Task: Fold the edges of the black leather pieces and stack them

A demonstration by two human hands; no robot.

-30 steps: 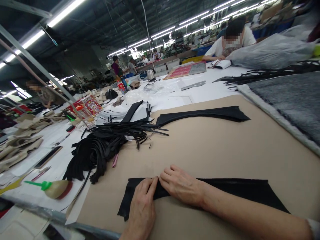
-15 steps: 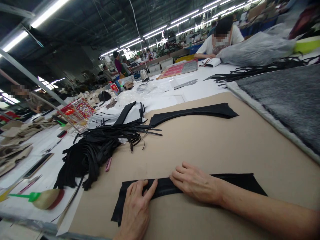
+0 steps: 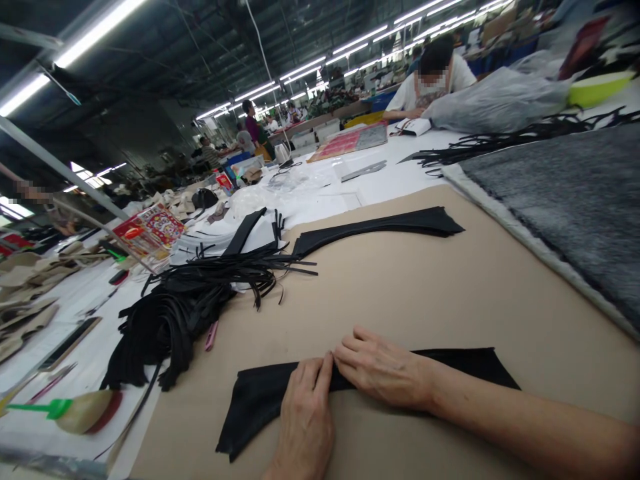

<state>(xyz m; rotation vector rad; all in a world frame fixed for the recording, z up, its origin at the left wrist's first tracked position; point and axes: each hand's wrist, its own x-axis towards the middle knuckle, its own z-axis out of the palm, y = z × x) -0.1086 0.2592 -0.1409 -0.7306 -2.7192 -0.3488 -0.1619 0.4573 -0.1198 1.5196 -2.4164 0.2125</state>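
Note:
A long, curved black piece of leather-like material [image 3: 259, 400] lies across the tan sheet [image 3: 380, 287] in front of me. My left hand [image 3: 307, 407] is on its middle, with fingertips and thumb closed on the upper edge. Right beside it, my right hand [image 3: 375, 367] grips the same edge, fingers bent and pressed together. The two hands nearly touch. Part of the piece is hidden beneath my hands and right forearm. Farther up the sheet rests a stack of similar curved black pieces [image 3: 380, 228].
Black strips [image 3: 165, 320] lie heaped to the left, with a pink cutter [image 3: 211, 336] next to them. A green-nozzled bottle [image 3: 85, 410] is at the front left. Thick grey fleece [image 3: 560, 193] borders the right. Across the table, a person [image 3: 430, 83] bends over work.
My left hand has slid right along the black piece, up to my right hand, uncovering the left end. My right hand stays at about the same spot on the piece.

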